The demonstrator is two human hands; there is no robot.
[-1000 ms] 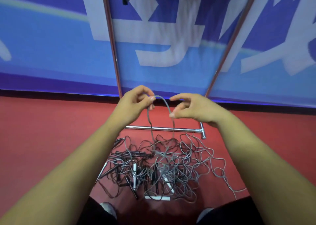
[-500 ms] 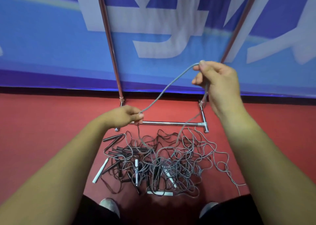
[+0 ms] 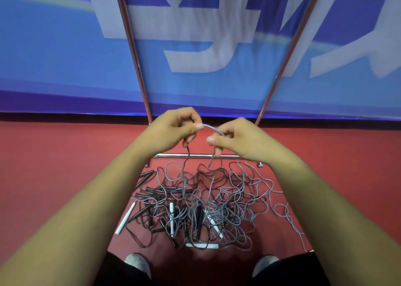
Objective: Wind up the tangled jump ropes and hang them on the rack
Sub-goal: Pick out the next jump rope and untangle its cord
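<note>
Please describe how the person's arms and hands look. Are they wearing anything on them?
The left hand and right hand are bare: no gloves, and no rings on the fingers that show. The left forearm and right forearm are uncovered to the frame's edge, with no sleeve, watch or wristband in view. The visible thumbnails are short and unpainted.

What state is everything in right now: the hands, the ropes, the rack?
left hand: pinching the grey rope.
right hand: pinching the same rope.
grey rope: arched between both hands, trailing down into the rope pile.
rope pile: tangled, on the floor.
rack: standing behind the pile.
</note>
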